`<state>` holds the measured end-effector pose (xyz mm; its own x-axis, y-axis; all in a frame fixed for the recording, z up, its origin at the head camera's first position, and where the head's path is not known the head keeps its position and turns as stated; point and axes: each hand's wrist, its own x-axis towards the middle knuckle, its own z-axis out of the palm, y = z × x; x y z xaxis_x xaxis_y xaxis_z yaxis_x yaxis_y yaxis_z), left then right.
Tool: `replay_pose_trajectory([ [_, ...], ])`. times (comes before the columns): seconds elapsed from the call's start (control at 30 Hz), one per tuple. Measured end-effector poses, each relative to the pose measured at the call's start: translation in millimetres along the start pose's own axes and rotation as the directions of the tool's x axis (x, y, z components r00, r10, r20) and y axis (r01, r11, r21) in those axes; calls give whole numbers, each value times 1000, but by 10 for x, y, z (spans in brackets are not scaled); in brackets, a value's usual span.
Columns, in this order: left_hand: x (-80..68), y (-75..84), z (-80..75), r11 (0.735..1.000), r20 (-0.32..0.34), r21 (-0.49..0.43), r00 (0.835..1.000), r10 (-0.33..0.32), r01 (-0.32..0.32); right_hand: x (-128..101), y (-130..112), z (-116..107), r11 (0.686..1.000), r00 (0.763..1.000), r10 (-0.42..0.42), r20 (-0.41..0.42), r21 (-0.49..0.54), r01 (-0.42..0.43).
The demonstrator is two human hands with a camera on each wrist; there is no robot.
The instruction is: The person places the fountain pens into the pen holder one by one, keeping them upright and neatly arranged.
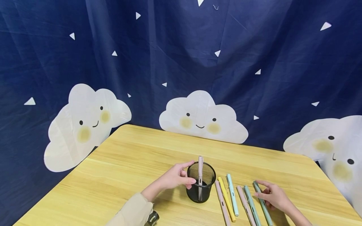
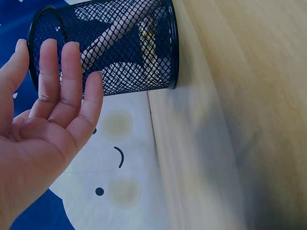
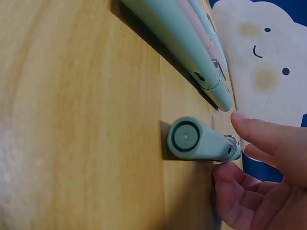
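Observation:
My left hand is at the left side of a black mesh pen holder, its index finger and thumb at the rim. In the left wrist view its fingers extend loosely in front of the mesh. A pale pink pen stands inside the holder. My right hand reaches over the capped end of a dark green pen lying on the table. The right wrist view shows the thumb above that pen with a gap and curved fingertips close below it.
Between holder and right hand lie a pink pen, a yellow pen, a light blue pen, another pink pen and a teal pen. Behind the wooden table hangs a dark blue curtain with clouds.

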<state>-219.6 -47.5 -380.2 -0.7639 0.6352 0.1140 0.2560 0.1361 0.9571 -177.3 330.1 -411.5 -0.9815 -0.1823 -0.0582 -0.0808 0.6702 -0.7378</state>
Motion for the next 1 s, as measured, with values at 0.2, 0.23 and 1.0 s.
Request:
replay_pose_trajectory([
  [0.2,5,-8,0,1000,-4,5,1000,-7,7,5,3,-17,1000,1000,0,24,-8,1],
  [0.23,5,-9,0,1000,-4,5,1000,-8,8,5,6,-19,1000,1000,5,28,-6,-4],
  [1.0,4,-6,-2,1000,-1,10,1000,-7,7,4,-21,-15,995,996,93,9,19,-93],
])
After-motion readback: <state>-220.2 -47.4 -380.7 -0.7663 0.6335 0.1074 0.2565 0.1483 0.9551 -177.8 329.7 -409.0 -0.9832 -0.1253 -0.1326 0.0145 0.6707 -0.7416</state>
